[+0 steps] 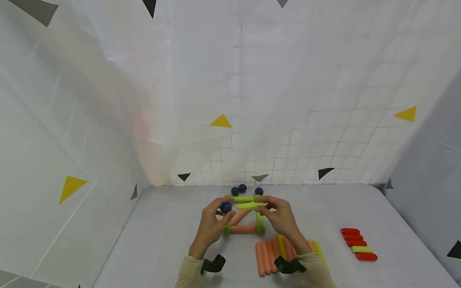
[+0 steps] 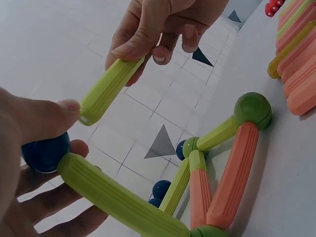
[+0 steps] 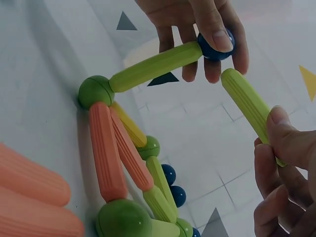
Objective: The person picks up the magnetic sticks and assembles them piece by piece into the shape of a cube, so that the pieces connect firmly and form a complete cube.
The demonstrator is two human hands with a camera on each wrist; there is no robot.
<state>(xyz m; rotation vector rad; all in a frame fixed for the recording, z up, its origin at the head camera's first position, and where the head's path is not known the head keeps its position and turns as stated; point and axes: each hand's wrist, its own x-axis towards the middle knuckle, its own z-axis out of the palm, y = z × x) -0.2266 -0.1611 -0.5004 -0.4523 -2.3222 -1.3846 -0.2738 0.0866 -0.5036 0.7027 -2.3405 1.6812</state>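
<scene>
My left hand [image 1: 210, 224] pinches a blue ball [image 3: 216, 45] between thumb and fingers. The ball sits at the top end of a yellow-green magnetic rod [image 3: 155, 67], which rises from a green ball [image 3: 96, 92] at a corner of the frame. Between the thumb and fingers of my right hand [image 1: 282, 216] is another yellow-green rod [image 3: 247, 106]. Its free end points at the blue ball, close to my left thumb tip. Below, the frame lies on the table, with green corner balls, yellow-green sides, an orange rod [image 1: 243, 229] along the front and a diagonal across it.
Orange and yellow rods [image 1: 264, 258] lie in a row under my right forearm. Farther right is a short stack of red rods [image 1: 366, 256] with one yellow-green among them. Several blue balls [image 1: 243, 188] stand behind the frame, near the white back wall [image 1: 288, 140].
</scene>
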